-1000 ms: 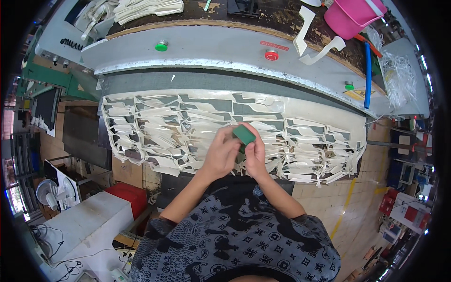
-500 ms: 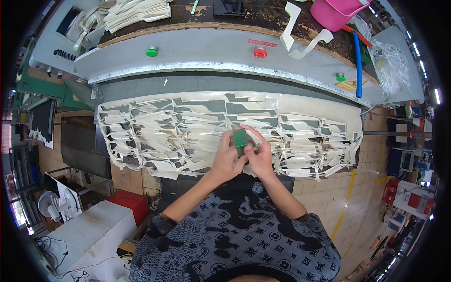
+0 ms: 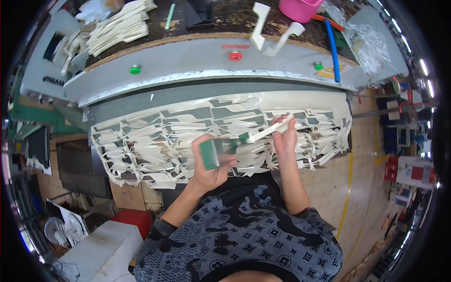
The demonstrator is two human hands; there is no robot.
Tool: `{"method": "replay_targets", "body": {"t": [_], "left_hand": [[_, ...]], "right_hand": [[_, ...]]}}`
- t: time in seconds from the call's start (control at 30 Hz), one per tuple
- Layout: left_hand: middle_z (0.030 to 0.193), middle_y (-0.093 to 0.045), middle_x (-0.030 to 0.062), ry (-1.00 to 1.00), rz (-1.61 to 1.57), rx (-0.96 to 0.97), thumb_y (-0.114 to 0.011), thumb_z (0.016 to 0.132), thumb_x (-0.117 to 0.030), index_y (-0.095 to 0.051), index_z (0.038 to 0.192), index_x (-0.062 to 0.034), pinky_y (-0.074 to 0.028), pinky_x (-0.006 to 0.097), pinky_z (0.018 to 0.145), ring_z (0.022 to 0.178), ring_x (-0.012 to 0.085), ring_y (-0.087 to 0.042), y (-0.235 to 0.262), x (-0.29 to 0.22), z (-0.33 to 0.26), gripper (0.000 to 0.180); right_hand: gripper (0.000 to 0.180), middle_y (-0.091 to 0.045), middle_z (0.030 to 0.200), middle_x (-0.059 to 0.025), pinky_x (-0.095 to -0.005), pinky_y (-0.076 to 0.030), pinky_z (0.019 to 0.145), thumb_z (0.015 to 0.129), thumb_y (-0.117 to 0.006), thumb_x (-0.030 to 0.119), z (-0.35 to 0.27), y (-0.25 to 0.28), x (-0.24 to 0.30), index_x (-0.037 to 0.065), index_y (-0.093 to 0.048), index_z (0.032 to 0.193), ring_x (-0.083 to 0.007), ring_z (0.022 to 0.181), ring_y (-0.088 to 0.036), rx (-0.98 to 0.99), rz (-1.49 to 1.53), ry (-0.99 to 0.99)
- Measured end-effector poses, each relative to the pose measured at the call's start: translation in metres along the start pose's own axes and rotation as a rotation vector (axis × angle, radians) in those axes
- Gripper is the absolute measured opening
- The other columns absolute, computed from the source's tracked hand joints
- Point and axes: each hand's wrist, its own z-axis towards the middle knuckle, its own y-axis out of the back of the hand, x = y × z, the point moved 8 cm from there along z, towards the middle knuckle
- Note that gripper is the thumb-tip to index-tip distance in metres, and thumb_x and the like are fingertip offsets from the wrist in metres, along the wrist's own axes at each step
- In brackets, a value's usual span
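My left hand [image 3: 205, 177] is closed around a green cutting die [image 3: 210, 155], slightly smeared by motion, whose narrow end points right. In my right hand [image 3: 286, 140], a small stack of cream cut pieces [image 3: 268, 130] is gripped, slanting down toward the die's narrow end. Whether the stack touches the die I cannot tell. Both hands are over a cream sheet [image 3: 304, 99] full of cut-out openings, its thin leftover strips curled and tangled. Under the sheet lies a dark grey board [image 3: 124, 107].
Beyond the sheet runs a grey machine beam [image 3: 178, 67] with green buttons and a red button [image 3: 235, 56]. On its top sit a pile of cream pieces [image 3: 120, 28], two loose pieces, a pink container [image 3: 300, 9] and a blue tube [image 3: 332, 51]. A fan [image 3: 58, 230] stands at lower left.
My hands have moved apart, the left one leftward with the die, the right one right and farther away. The cream pieces now project out of the die, held in my right hand.
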Motion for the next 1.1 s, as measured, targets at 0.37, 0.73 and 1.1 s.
{"method": "replay_targets", "body": {"t": [0.37,0.73,1.1], "left_hand": [[0.129,-0.056,0.0297,0.236,0.629,0.441,-0.08,0.087,-0.013,-0.074,0.107,0.0013,-0.051,0.053,0.096,0.112,0.0472,-0.059,-0.053,0.096,0.053,0.026],[0.128,-0.064,0.0181,0.061,0.605,0.527,-0.073,0.089,-0.01,-0.079,0.108,-0.0122,-0.048,0.048,0.103,0.123,0.0386,-0.058,-0.25,0.132,0.071,0.02],[0.112,-0.062,0.009,-0.005,0.594,0.587,-0.077,0.087,-0.019,-0.078,0.099,-0.014,-0.046,0.047,0.093,0.11,0.0311,-0.059,-0.251,0.177,0.09,0.014]], "right_hand": [[0.077,-0.068,0.123,-0.0167,-0.0349,-0.053,0.09,0.108,-0.041,0.064,-0.065,0.063,0.251,0.001,-0.041,0.152,-0.0194,0.097,-0.062,-0.23,-0.53,0.671],[0.068,-0.074,0.099,-0.0142,-0.0326,-0.052,0.084,0.112,-0.042,0.058,-0.026,0.014,0.177,-0.004,-0.058,0.136,-0.0161,0.086,-0.063,0.144,-1.004,0.459],[0.058,-0.077,0.1,-0.0134,-0.0313,-0.052,0.082,0.114,-0.044,0.05,-0.035,0.04,0.198,-0.002,-0.063,0.131,-0.0152,0.085,-0.063,0.253,-0.963,0.39]]}}
